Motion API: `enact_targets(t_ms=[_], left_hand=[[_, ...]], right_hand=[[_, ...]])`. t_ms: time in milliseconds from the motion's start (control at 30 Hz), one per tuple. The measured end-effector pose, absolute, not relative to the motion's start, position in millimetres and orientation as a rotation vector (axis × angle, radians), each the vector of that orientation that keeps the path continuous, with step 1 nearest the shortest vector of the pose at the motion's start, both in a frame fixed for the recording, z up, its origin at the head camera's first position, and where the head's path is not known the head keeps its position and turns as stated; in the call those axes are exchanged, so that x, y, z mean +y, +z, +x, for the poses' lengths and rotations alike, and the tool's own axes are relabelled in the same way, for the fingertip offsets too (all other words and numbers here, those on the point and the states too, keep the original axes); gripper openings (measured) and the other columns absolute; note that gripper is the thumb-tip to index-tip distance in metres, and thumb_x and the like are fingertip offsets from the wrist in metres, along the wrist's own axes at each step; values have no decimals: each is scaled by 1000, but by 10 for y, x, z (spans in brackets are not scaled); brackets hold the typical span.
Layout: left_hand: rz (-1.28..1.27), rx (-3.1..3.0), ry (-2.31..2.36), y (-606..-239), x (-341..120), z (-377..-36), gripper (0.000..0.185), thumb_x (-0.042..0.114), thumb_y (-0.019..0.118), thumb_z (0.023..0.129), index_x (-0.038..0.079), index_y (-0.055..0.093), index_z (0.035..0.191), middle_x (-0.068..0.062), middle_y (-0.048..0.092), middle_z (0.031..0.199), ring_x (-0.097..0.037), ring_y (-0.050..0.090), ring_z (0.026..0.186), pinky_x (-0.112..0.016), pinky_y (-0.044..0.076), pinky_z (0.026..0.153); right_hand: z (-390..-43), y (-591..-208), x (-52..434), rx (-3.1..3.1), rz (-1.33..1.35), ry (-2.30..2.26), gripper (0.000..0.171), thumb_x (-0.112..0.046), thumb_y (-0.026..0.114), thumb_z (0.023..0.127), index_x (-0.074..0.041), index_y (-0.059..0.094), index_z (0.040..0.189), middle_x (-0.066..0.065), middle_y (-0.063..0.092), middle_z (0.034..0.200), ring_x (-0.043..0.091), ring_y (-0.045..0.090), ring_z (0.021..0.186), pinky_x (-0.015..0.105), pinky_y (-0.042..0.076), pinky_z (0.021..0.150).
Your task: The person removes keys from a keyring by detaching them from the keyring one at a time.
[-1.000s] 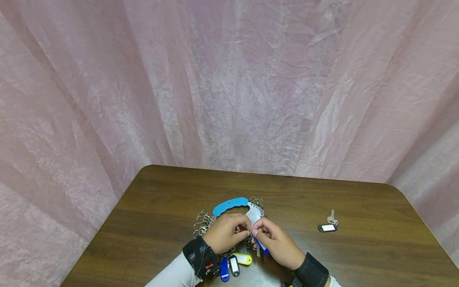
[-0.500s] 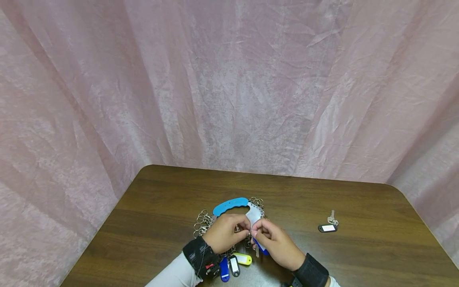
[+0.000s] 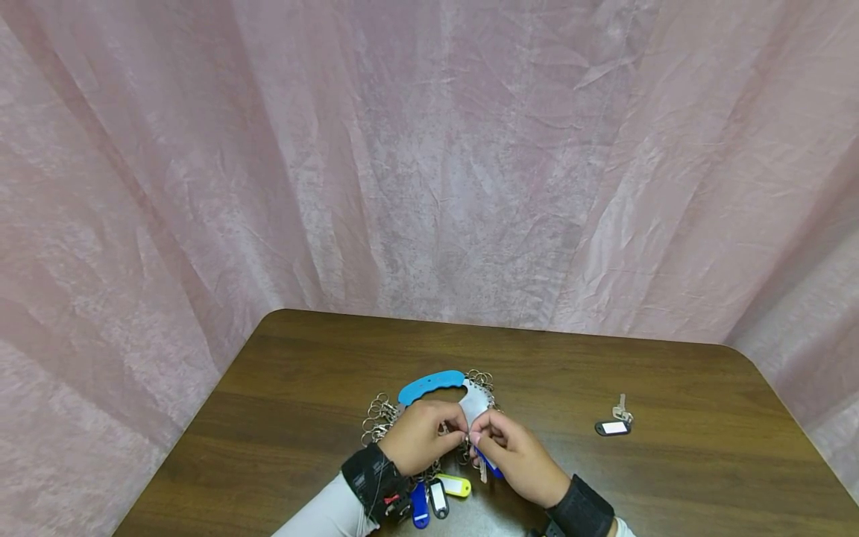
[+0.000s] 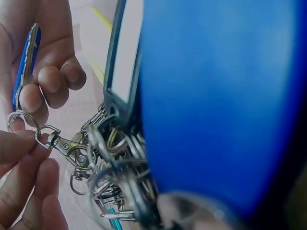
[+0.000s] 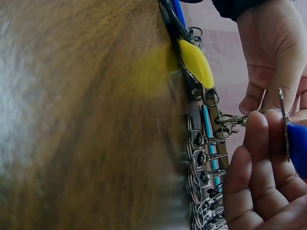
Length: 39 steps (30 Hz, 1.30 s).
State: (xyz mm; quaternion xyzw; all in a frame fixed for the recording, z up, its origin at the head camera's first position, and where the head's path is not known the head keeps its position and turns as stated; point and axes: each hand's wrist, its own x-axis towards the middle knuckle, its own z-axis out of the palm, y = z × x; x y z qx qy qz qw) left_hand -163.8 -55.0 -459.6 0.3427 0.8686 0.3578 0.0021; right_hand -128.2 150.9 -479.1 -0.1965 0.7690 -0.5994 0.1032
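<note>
Nowhere could any writing be read: the white label windows on the key tags looked blank or were too small to tell, including the one on the black tag [image 3: 612, 427] lying with its key well apart to the right on the desk [image 3: 671, 477]. Both hands met over the key organizer [image 3: 439, 389], a metal plate with a blue handle and rows of rings and snap clips, which lay on the desk near its front edge. The left hand [image 3: 426, 434] had its fingers [image 4: 19, 160] curled, pinching a small snap clip [image 4: 64, 146] that hung from the organizer. The right hand [image 3: 513, 451] had its fingers [image 4: 50, 79] curled round a blue key tag [image 4: 26, 62], gripping it with a key, and the tag's split ring [image 4: 21, 125] sat right at the clip's end; whether ring and clip were already linked could not be told. Just beneath the left wrist, a blue tag [image 3: 420, 512], a black tag with a white window [image 3: 438, 498] and a yellow tag [image 3: 455, 485] lay fanned on the desk, attached to the organizer. Pink cloth [image 3: 429, 164] hung behind the desk. Against half a second earlier, almost nothing had shifted: the organizer and the loose black tag lay in the same places, the left hand kept its pinch, and the right hand had drawn only slightly nearer to the person with its blue tag.
</note>
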Motion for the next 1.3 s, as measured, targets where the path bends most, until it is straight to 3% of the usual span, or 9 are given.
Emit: enact_targets(t_ms=[333, 600, 1300], left_hand=[[1123, 2741, 1105, -4587, -545, -1637, 11, 10, 74, 88, 18, 69, 84, 7, 71, 85, -3, 63, 83, -21, 53, 77], [1140, 2752, 1088, -4601, -546, -1643, 11, 9, 75, 88, 18, 70, 84, 9, 71, 86, -1, 63, 84, -18, 52, 78], [1133, 2750, 1054, -4590, -548, -1637, 9, 11, 75, 88, 19, 72, 89, 8, 71, 88, 1, 62, 85, -18, 52, 79]], right_hand=[[-1271, -4780, 1508, 2333, -578, -1737, 16, -22, 56, 104, -7, 60, 104, 13, 66, 89, 8, 64, 77, 22, 53, 69], [-1266, -4766, 1504, 2406, -540, -1683, 14, -25, 58, 103, -11, 62, 103, 3, 62, 87, 2, 58, 74, 20, 47, 65], [-1259, -4752, 1487, 2421, -430, -1659, 18, -28, 60, 102, -10, 61, 102, 3, 63, 86, 4, 58, 73, 20, 47, 68]])
